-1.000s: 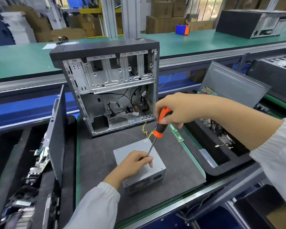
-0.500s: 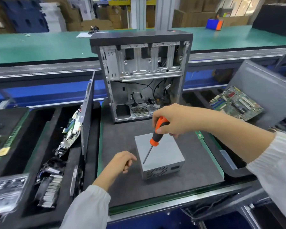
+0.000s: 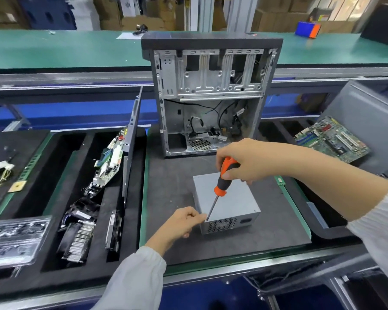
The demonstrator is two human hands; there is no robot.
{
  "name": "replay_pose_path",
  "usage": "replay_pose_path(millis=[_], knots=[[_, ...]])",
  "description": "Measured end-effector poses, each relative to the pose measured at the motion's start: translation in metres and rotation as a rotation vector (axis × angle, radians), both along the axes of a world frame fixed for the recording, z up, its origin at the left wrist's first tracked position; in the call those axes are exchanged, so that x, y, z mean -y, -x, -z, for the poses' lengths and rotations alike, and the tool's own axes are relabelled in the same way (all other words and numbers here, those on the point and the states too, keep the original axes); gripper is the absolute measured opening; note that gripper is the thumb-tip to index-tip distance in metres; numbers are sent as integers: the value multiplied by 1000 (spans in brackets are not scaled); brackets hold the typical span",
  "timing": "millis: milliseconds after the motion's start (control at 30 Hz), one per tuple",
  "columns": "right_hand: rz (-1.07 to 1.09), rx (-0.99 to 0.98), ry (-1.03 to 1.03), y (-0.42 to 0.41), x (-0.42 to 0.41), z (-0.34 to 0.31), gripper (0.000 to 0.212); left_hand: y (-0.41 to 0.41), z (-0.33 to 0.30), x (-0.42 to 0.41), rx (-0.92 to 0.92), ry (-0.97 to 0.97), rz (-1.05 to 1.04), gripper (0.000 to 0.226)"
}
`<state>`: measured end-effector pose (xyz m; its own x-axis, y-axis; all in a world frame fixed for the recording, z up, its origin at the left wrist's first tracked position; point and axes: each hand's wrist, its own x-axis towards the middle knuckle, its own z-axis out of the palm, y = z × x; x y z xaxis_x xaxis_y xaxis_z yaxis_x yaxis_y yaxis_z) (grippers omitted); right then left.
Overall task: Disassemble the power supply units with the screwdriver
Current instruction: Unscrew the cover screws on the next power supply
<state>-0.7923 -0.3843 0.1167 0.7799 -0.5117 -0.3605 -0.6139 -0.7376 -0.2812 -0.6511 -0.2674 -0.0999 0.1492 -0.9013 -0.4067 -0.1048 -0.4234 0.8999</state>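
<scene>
The power supply unit (image 3: pixel 227 201), a stiff metal box that is likely heavy, sits on the dark mat (image 3: pixel 244 238) before the open computer case (image 3: pixel 211 95); it is best steadied by its flat sides. The left hand (image 3: pixel 184 222) pinches at its near-left corner beside the screwdriver (image 3: pixel 221 184) tip, though what it pinches is too small to tell, while the right hand (image 3: pixel 244 161) grips the handle.

green workbench (image 3: pixel 54 50) | cardboard boxes (image 3: pixel 276 19) behind | aluminium posts (image 3: pixel 240 14) | bright light

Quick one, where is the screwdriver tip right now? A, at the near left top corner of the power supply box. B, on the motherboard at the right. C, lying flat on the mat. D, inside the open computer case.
A: the screwdriver, held in the right hand, slants down to the near left top corner of the power supply box, right beside the left hand.
</scene>
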Motion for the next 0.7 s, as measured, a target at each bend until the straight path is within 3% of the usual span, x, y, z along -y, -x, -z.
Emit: replay_pose_path(millis=[567,700], knots=[[32,22,17,2,-5,0,7,0,7,0,-8,-18,43,34],[-41,-30,135,-1,-12,1,10,0,5,0,-28,-10,38,34]])
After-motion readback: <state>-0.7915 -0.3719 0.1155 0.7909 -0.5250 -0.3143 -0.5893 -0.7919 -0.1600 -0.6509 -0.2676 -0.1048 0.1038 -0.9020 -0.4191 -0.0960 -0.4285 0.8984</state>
